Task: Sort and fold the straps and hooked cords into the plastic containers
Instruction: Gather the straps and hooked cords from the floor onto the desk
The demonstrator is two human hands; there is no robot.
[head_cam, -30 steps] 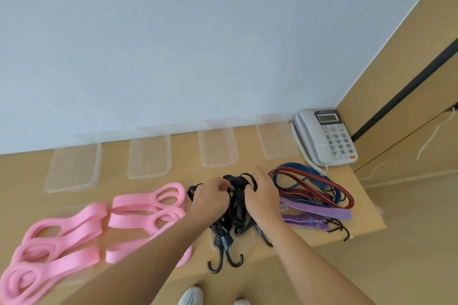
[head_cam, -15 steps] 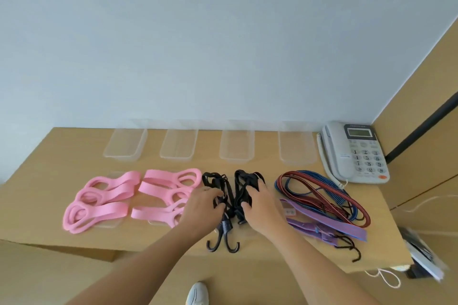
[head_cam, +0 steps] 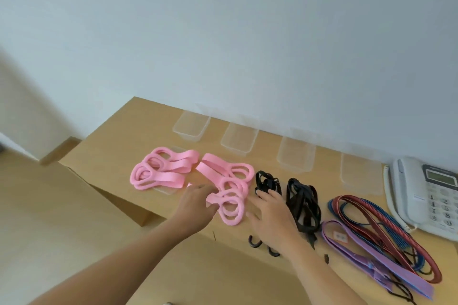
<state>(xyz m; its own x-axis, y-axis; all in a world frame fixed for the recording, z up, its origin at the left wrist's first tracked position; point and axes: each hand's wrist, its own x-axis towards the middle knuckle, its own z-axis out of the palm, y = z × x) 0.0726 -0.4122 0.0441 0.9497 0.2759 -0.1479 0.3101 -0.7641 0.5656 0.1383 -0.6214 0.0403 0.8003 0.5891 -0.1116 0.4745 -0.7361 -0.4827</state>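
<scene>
Four clear plastic containers stand in a row along the back of the wooden table (head_cam: 119,141): the first (head_cam: 191,126), second (head_cam: 239,138), third (head_cam: 296,153) and fourth (head_cam: 360,171), counted from the left. None holds a strap.

The pink straps lie in two heaps in front of the containers. The left heap (head_cam: 161,168) rests partly on a clear flat lid; the right heap (head_cam: 228,188) lies just beside it. The loops overlap, so an exact count cannot be given.

Two bundles of black hooked cords lie to the right of the pink: a smaller bundle (head_cam: 267,181) and a larger one (head_cam: 303,202). Two black hooks (head_cam: 255,242) show near the table's front edge.

Further right lie red and blue elastic cords (head_cam: 371,218) in long loops, and a purple strap (head_cam: 366,250) bearing a small white label; its print is too small to read.

A white desk telephone (head_cam: 431,195) sits at the far right; its display and keypad markings are illegible.

The left hand (head_cam: 198,203) touches the near edge of the right pink heap, fingers blurred and loosely extended. The right hand (head_cam: 272,215) hovers flat over the smaller black bundle, fingers spread and gripping nothing.
</scene>
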